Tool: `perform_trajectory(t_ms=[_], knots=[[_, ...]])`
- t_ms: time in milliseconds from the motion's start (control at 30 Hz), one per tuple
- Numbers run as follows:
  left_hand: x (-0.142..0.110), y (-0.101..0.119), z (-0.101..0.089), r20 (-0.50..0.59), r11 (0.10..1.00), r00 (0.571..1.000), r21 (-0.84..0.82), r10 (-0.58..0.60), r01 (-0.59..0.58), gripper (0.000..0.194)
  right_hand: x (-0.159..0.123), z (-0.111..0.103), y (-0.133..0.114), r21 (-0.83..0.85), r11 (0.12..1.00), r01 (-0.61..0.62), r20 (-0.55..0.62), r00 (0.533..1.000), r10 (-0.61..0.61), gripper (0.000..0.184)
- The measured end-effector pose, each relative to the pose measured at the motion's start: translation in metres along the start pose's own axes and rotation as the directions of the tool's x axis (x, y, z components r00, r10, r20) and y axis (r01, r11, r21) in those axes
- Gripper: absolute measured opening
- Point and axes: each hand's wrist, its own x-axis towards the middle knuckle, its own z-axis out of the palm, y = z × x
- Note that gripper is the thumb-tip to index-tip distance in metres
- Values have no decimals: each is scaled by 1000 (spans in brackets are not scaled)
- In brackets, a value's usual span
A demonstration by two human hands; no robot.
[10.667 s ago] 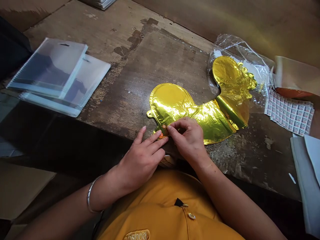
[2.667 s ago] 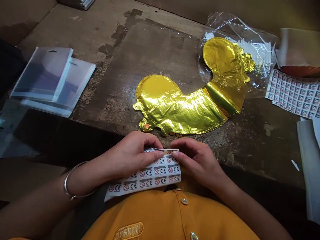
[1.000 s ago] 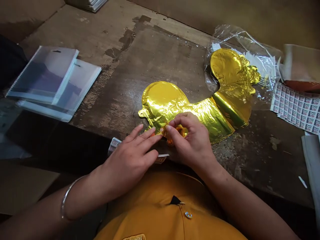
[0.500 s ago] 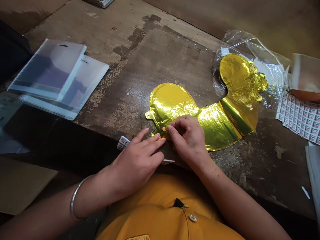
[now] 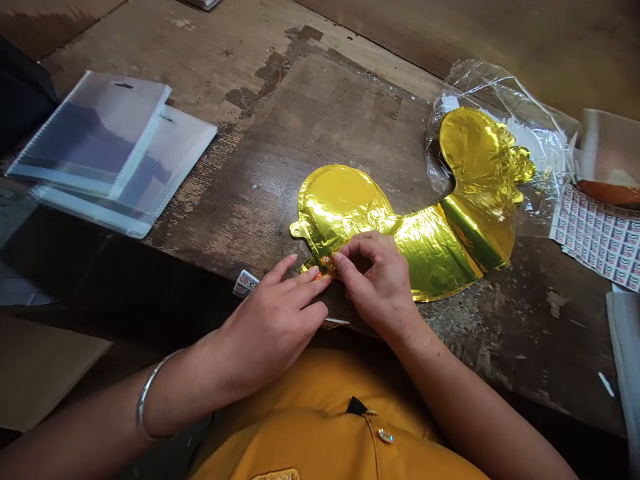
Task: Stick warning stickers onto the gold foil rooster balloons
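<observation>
A flat gold foil balloon (image 5: 345, 193), curved in shape, lies on the wooden table. My left hand (image 5: 280, 317) rests at its near left edge with the fingers stretched out, fingertips on the foil beside an orange spot. At that same corner my right hand (image 5: 380, 277) has thumb and forefinger pinched at a small sticker (image 5: 326, 260) with a round warning sign. The sticker lies against the foil, its right end hidden by the fingertips. A white strip of printed stickers (image 5: 245, 283) pokes out beyond my left hand at the table edge.
Clear plastic pouches (image 5: 135, 160) lie stacked at the left. A crinkled transparent bag (image 5: 500, 87) sits under the balloon's far end. Sheets of printed labels (image 5: 595, 233) are at the right, beside a clear packet (image 5: 610, 147). The table's front edge (image 5: 190, 267) runs near my body.
More of the small sticker's face now shows at my right fingertips, and it lies flatter on the foil. Both hands stay almost in place; the view has shifted slightly.
</observation>
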Motion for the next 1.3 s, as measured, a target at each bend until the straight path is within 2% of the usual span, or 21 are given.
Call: perform_trajectory(t_ms=[400, 667, 800, 933, 1033, 1100, 1167, 1233, 1267, 1300], knots=[[1, 0, 1, -11, 1000, 1000, -8, -6, 6, 16, 0, 5, 1, -95, 996, 5, -11, 1000, -6, 10], [1, 0, 0, -2, 1000, 1000, -6, -12, 12, 16, 0, 7, -4, -186, 982, -42, 17, 999, 46, 12], [1, -1, 1, 8, 1000, 1000, -7, -14, 14, 16, 2, 10, 0, -248, 968, -36, -18, 999, 33, 27], [2, -1, 0, 4, 999, 1000, -30, -16, 16, 19, 6, 0, 6, -178, 982, -68, -106, 993, 50, 12], [0, 0, 1, 13, 999, 1000, -48, -19, 19, 20, 5, -9, 7, -170, 985, -13, -185, 983, -19, 14], [-1, 0, 2, 16, 998, 1000, -54, -23, 24, 20, 1, -8, 8, -247, 967, 60, -113, 990, -90, 17], [-2, 0, 3, 12, 998, 1000, -60, -27, 28, 20, -1, -4, 10, -319, 945, 70, -28, 996, -84, 15], [-3, 0, 4, 23, 997, 999, -72, -29, 30, 20, -4, -2, 11, -363, 932, 22, -52, 998, -44, 10], [-3, 0, 3, 32, 996, 999, -78, -28, 31, 20, -5, -3, 11, -363, 932, 22, -77, 996, -53, 15], [-3, 0, 3, 40, 996, 999, -81, -25, 28, 20, -7, -4, 10, -353, 933, 72, -69, 992, -103, 20]])
